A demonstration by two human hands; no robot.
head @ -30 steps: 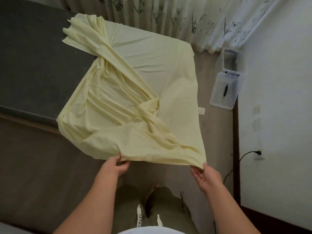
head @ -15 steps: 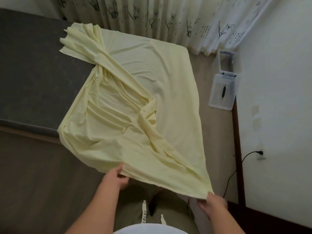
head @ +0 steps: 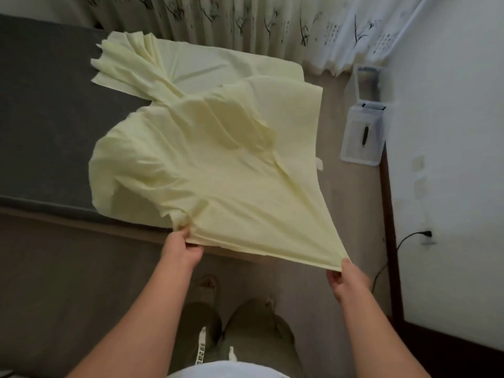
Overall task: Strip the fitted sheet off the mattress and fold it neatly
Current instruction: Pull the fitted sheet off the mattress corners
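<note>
Both arms stretched out forward, left hand (head: pixel 182 249) and right hand (head: pixel 347 282) each pinching the sheet (head: pixel 218 170) edge, knuckles up.

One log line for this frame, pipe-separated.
left hand: gripping sheet edge | right hand: gripping corner | fitted sheet: billowing, far end on mattress | fold: not done

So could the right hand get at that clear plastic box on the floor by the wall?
Probably not as things stand: the right hand is pinching the pale yellow sheet, and the clear plastic box lies well beyond it.
</note>
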